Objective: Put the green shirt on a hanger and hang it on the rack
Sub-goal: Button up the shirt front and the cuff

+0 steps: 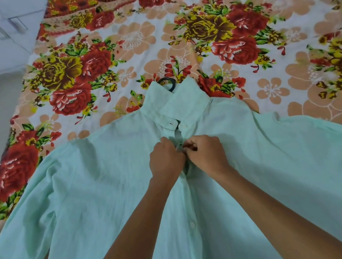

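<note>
The pale green shirt (100, 193) lies flat, front up, on the bed with its sleeves spread to both sides. A black hanger hook (168, 83) pokes out of the collar; the rest of the hanger is hidden inside the shirt. My left hand (165, 159) and my right hand (207, 155) meet on the button placket just below the collar, both pinching the shirt's front edges together at a button. A white button (192, 224) shows lower down the placket.
The bed is covered by a floral sheet (241, 39) in red, yellow and peach. A white wall and white cupboard doors with handles (6, 27) stand at the left. No rack is in view.
</note>
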